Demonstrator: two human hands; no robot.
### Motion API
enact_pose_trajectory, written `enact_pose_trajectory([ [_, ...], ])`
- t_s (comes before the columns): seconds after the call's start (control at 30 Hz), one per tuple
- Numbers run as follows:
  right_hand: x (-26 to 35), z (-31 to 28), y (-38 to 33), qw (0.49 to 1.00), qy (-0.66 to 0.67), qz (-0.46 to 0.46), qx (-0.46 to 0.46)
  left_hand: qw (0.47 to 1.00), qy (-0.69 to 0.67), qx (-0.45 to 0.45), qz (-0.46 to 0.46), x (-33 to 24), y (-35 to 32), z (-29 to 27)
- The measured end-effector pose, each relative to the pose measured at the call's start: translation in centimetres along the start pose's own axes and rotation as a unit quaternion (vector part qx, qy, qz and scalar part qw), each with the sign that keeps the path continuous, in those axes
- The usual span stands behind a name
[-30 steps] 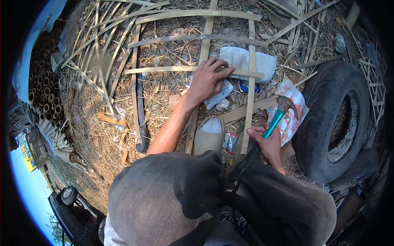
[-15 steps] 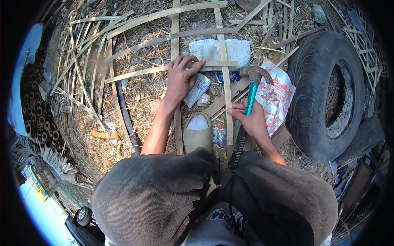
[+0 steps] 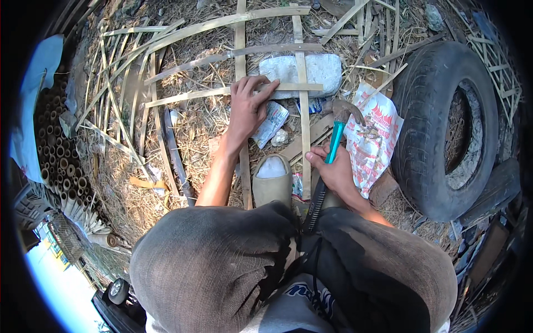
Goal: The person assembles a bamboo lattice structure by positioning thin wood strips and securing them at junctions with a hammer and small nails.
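- Left hand (image 3: 248,106) is pressing flat, fingers spread, on a bamboo slat (image 3: 233,90).
- Right hand (image 3: 335,171) is gripping a hammer (image 3: 335,135), fingers clamped round its handle.
- Knees are hiding the handle's end.

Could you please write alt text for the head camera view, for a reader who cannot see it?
Seen from above, a crouching person's left hand presses flat on a lattice of bamboo strips laid on straw-covered ground, while the right hand grips a teal-handled hammer. A worn tyre lies to the right, stacked bamboo poles to the left.
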State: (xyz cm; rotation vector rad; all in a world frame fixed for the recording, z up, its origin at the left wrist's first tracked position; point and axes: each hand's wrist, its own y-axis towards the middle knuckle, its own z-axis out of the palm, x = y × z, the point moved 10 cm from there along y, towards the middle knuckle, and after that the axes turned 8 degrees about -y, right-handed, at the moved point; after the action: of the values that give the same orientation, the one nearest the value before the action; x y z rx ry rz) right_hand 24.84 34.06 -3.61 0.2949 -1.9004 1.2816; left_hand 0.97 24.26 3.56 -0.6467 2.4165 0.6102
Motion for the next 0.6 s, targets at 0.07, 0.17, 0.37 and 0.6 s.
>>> enact_pose_trajectory([
  [0.07, -1.9, 0.2, -0.4, 0.999, -0.007, 0.025, 0.036, 1.000, -0.001, -0.009, -0.006, -0.3, -0.2, 0.2],
  [0.17, -2.7, 0.7, 0.4, 0.997, -0.034, 0.060, 0.043, 1.000, 0.002, -0.019, -0.012, -0.1, -0.3, -0.1],
  [0.37, -4.0, 0.3, 1.0, 0.993, -0.103, 0.043, 0.022, 0.998, 0.046, -0.032, -0.026, -0.4, 0.3, -0.5],
  [0.6, -2.5, 1.3, -0.2, 0.993, 0.023, 0.080, 0.089, 0.997, 0.052, -0.005, -0.056, 0.1, 0.9, -0.2],
])
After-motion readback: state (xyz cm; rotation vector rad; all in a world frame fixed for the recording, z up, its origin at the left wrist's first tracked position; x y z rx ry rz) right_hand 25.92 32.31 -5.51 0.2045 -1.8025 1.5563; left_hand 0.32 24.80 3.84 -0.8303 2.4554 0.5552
